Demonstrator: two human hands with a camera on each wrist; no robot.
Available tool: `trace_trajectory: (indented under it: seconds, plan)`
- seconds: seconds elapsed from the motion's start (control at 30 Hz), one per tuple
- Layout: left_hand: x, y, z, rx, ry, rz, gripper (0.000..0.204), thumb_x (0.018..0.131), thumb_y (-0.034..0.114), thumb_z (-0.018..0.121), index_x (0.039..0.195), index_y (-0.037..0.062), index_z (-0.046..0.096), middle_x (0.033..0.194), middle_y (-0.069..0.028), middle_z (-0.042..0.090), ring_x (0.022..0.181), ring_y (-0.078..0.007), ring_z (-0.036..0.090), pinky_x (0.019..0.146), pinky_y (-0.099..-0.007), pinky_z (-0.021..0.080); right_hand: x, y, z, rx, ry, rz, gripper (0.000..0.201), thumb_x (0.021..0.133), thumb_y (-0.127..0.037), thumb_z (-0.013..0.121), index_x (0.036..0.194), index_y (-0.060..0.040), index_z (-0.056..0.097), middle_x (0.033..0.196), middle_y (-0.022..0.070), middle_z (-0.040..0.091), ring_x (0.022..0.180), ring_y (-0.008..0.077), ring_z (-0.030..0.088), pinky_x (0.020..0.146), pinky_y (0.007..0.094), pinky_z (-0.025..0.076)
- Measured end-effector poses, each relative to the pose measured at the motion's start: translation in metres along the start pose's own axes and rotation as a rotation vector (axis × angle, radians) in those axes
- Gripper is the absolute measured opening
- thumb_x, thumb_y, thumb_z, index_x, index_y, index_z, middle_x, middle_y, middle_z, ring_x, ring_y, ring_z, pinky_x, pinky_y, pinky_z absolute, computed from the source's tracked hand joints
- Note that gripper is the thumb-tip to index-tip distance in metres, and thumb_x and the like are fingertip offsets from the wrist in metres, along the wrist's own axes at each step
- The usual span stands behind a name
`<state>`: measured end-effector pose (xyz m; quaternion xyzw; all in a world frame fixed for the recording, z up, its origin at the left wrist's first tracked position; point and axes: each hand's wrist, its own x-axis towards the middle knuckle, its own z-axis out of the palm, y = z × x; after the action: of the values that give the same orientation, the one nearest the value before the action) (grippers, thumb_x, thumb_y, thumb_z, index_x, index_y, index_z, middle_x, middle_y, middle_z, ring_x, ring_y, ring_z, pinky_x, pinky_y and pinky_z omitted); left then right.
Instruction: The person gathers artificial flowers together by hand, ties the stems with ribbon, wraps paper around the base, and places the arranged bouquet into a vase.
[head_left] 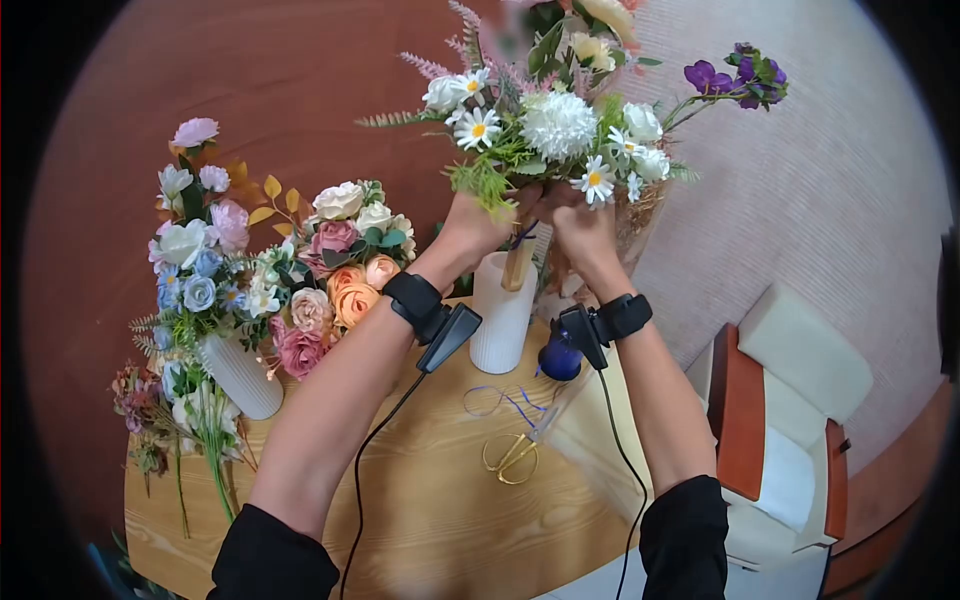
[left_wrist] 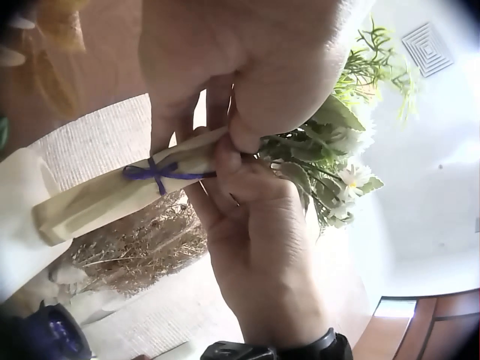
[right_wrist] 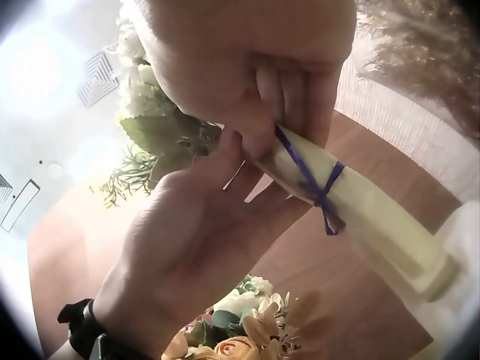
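Observation:
A bouquet of artificial white flowers, daisies and greenery (head_left: 560, 125) is held up over the table. My left hand (head_left: 482, 222) and right hand (head_left: 583, 232) grip it together just below the blooms, thumbs pressing close to each other. Its stems are bundled in a cream-wrapped handle (left_wrist: 97, 202), which slants down from the fingers. Round this handle a thin purple ribbon (left_wrist: 155, 175) is tied in a crossed knot, and one strand runs up under the fingertips. Behind the handle's lower end stands a white ribbed vase (head_left: 500, 325). The palms hide the stem tops.
Gold-handled scissors (head_left: 512, 458) and a loose purple ribbon length (head_left: 488, 402) lie on the wooden table (head_left: 430, 500). A dark blue spool-like object (head_left: 560, 360) stands right of the vase. Flower arrangements (head_left: 330, 260) and another white vase (head_left: 242, 378) fill the left side. A chair (head_left: 790, 430) is at right.

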<state>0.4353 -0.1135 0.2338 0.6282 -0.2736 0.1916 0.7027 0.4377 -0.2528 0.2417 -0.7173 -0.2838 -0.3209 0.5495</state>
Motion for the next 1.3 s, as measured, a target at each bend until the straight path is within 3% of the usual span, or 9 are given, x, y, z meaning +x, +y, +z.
trace_trajectory:
  seconds: [0.2,0.37,0.47,0.67,0.8,0.93,1.13,1.17,1.3]
  plan:
    - [0.007,0.007,-0.003,-0.016,-0.056,-0.059,0.027,0.086,0.009,0.053,0.112,0.0005,0.052,0.093,-0.0086,0.064,0.08,-0.014,0.059,0.065,-0.0296,0.049,0.014,0.013,-0.003,0.336,-0.027,0.018,0.037,0.07,0.008,0.054,0.106,0.003,0.046,0.091,0.0074,0.059,0.079,0.0149,0.058,0.068,0.0276,0.049]
    - [0.015,-0.024,-0.001,0.018,-0.008,-0.048,0.02,0.084,0.004,0.051,0.103,-0.0006,0.056,0.093,-0.0075,0.06,0.078,-0.0131,0.053,0.064,-0.0304,0.045,0.017,0.063,-0.003,-0.101,0.024,0.096,0.062,0.073,-0.018,0.061,0.123,0.0083,0.038,0.096,0.0156,0.061,0.083,0.0196,0.06,0.074,0.028,0.049]
    - [0.014,-0.068,-0.004,-0.004,0.028,-0.028,0.021,0.078,0.002,0.05,0.096,-0.0027,0.058,0.083,-0.0058,0.06,0.071,-0.0123,0.05,0.059,-0.0288,0.043,0.001,0.094,0.004,0.015,-0.04,-0.02,0.05,0.069,-0.013,0.063,0.113,0.0054,0.048,0.09,0.014,0.063,0.078,0.0231,0.061,0.072,0.0315,0.049]
    - [-0.021,-0.081,-0.014,-0.027,-0.04,-0.163,0.018,0.084,-0.001,0.053,0.101,0.0006,0.058,0.093,-0.0059,0.059,0.086,-0.0117,0.053,0.073,-0.03,0.047,-0.042,0.087,0.012,0.276,-0.172,0.372,0.039,0.06,-0.009,0.072,0.095,0.0019,0.059,0.093,0.0082,0.063,0.081,0.0187,0.059,0.074,0.0323,0.047]
    - [-0.031,-0.083,-0.019,0.26,-0.151,-0.226,0.029,0.081,0.002,0.058,0.109,0.0022,0.053,0.099,-0.0055,0.058,0.086,-0.0132,0.056,0.072,-0.0284,0.049,-0.06,0.098,0.013,0.395,-0.142,0.361,0.035,0.066,-0.017,0.074,0.094,0.0019,0.062,0.095,0.0088,0.064,0.087,0.0179,0.059,0.079,0.0314,0.047]
    - [-0.053,-0.109,-0.031,-0.293,-0.011,-0.334,0.034,0.08,0.0,0.058,0.114,0.0037,0.052,0.105,-0.0052,0.057,0.088,-0.0132,0.056,0.074,-0.0285,0.047,-0.069,0.104,0.01,-0.059,-0.275,0.223,0.042,0.07,-0.025,0.073,0.101,0.0003,0.061,0.1,0.0101,0.064,0.092,0.0217,0.059,0.081,0.033,0.046]
    - [-0.066,-0.11,-0.038,-0.352,0.085,-0.444,0.028,0.086,0.008,0.055,0.113,0.0025,0.052,0.105,-0.007,0.058,0.09,-0.0173,0.058,0.08,-0.0292,0.047,-0.084,0.106,0.009,0.304,-0.384,0.44,0.053,0.064,-0.023,0.079,0.109,-0.0027,0.057,0.103,0.0057,0.06,0.096,0.0174,0.055,0.084,0.0305,0.043]
    - [-0.069,-0.098,-0.029,-0.434,0.156,-0.415,0.014,0.081,0.0,0.058,0.095,0.0017,0.057,0.089,-0.0041,0.059,0.077,-0.0136,0.058,0.066,-0.0271,0.049,-0.088,0.094,0.007,0.37,-0.351,0.456,0.055,0.062,-0.021,0.08,0.109,-0.0027,0.057,0.104,0.0057,0.06,0.096,0.0176,0.054,0.085,0.0307,0.043]
    - [-0.069,-0.133,-0.044,-0.417,0.059,-0.304,0.02,0.09,0.008,0.046,0.108,0.005,0.054,0.104,-0.0055,0.058,0.091,-0.0147,0.057,0.076,-0.0263,0.046,-0.092,0.102,0.005,0.355,-0.351,0.455,0.066,0.056,-0.017,0.083,0.113,-0.0018,0.054,0.108,0.0067,0.057,0.099,0.0189,0.053,0.088,0.0315,0.042]
